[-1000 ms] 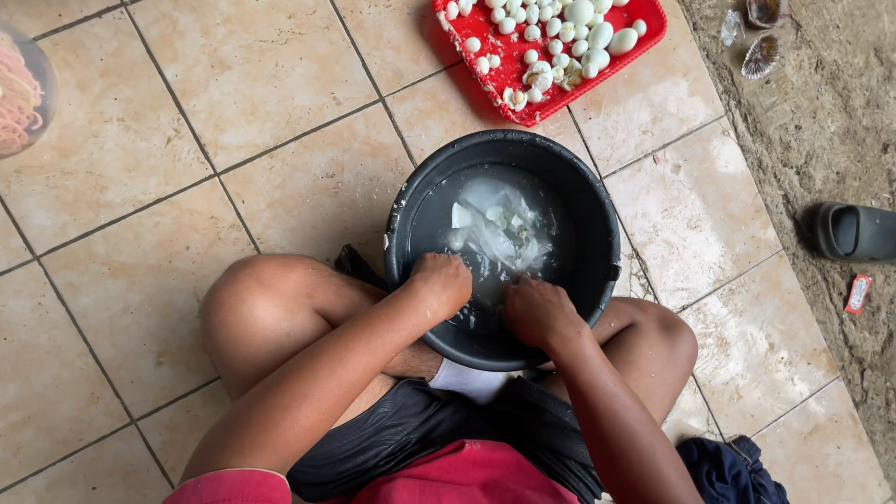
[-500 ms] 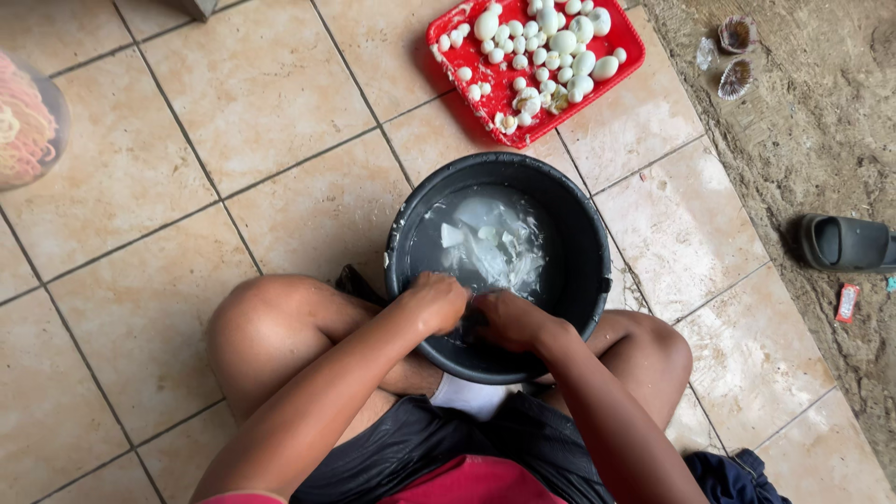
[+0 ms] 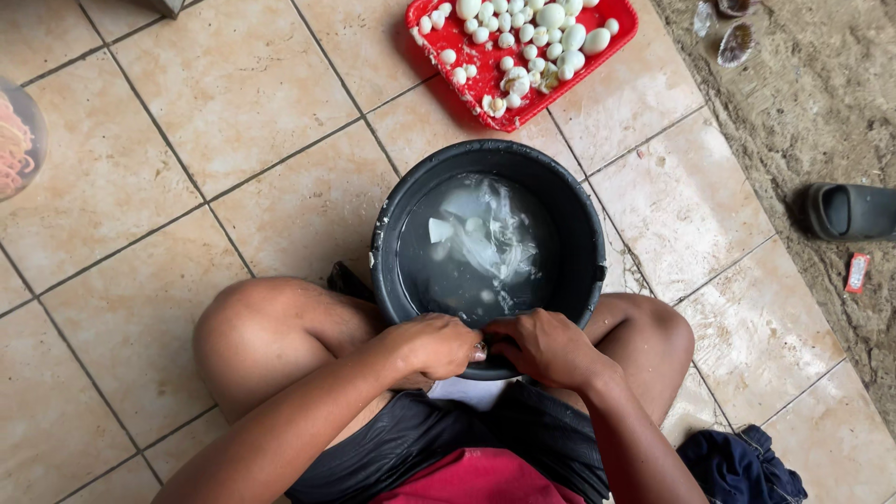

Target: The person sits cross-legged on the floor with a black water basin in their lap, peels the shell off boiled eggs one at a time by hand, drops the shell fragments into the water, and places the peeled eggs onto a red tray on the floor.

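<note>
Right now both hands meet at the near rim of the black bucket [image 3: 588, 243], low in the middle of the frame. The left hand [image 3: 434, 343] and the right hand [image 3: 546, 347] are curled toward each other, fingertips touching around a small pale thing [image 3: 480, 352], probably an egg, though almost all of it is hidden. Both hands look closed on it; how firmly each one grips I cannot tell.

The bucket sits on the tiled floor [image 3: 233, 103] between the person's bent knees and holds cloudy water [image 3: 476, 245] with white shell pieces floating in it. Above it, at the top of the frame, a red tray [image 3: 425, 23] is piled with white peeled eggs [image 3: 551, 19] of several sizes. At the far left edge a round dish [image 3: 11, 140] shows orange strands. At the right edge a dark sandal [image 3: 849, 210] lies on bare ground, a small red packet [image 3: 856, 273] just below it. A dark blue cloth [image 3: 737, 467] is bunched at the lower right.

To do this step well, I judge the hands should stay over the water so loose shell drops in, with light thumb pressure so the soft white does not tear, and a dip whenever bits cling.
</note>
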Tool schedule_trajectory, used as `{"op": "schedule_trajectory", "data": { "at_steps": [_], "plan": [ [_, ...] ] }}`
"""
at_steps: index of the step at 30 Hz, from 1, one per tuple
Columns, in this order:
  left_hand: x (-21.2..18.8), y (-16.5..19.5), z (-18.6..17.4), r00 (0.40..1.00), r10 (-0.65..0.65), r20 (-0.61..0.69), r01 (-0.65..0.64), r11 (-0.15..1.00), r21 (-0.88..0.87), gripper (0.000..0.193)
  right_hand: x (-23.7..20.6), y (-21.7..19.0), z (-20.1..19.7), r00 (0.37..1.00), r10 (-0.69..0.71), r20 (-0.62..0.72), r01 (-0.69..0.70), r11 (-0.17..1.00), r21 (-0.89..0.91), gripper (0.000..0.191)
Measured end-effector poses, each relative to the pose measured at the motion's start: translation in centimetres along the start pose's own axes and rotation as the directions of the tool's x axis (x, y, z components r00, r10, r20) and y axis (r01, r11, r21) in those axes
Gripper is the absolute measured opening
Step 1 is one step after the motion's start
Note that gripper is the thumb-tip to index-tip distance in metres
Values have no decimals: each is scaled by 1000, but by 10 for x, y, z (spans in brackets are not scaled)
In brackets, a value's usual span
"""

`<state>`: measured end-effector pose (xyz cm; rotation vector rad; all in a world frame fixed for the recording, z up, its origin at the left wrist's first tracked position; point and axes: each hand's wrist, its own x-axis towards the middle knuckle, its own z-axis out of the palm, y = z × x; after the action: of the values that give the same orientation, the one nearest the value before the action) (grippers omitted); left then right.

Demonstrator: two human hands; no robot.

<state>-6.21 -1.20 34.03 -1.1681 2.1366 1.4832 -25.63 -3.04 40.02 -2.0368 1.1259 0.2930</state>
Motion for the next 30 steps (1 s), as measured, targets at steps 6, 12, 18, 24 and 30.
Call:
{"op": "schedule_trajectory", "data": {
  "at_steps": [6, 12, 18, 24, 30],
  "plan": [
    [0, 13, -16, 994, 27, -107, -21, 998, 61, 35, 4, 10, -11, 994, -6, -111, 48, 927, 372, 34],
    [22, 11, -4, 706, 130, -696, -287, 951, -113, 46, 0, 22, -13, 890, -57, -452, 302, 816, 492, 20],
    [36, 15, -7, 840, -158, -519, -254, 731, -633, 58, 6, 32, -16, 785, -178, -594, 424, 853, 304, 39],
    [36, 28, -24, 626, -154, -765, -440, 740, -509, 45, 28, 28, -6, 668, 12, -744, 251, 938, 241, 32],
    [37, 25, -40, 563, -217, -797, -462, 717, -522, 41, 46, 22, -7, 637, 14, -771, 350, 885, 306, 41]
  ]
}}
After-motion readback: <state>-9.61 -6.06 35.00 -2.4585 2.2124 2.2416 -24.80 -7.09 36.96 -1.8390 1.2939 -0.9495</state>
